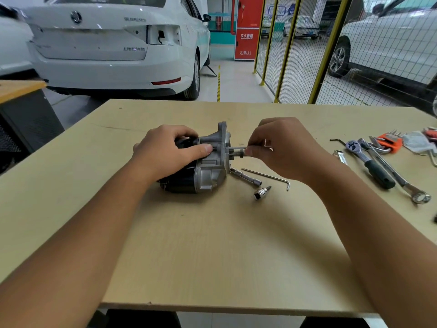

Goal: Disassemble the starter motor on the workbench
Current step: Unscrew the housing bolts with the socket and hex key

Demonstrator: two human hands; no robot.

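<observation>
Currently: starter motor (201, 162) lay on its side mid-desk (212, 245). We had left hand (165, 152) clamped round black body, right hand (281, 147) fingers pinching small driver tool (236, 151) at flange bolt. Judged motor heavy, rigid, prone to roll; best held by body, not flange. Loose socket (260, 192) and hex key (267, 177) lay beside it.

White "灭火器箱" and "火警119" on the red cabinet (246, 27); "SUPERB" lettering on the white car (113, 43).
</observation>
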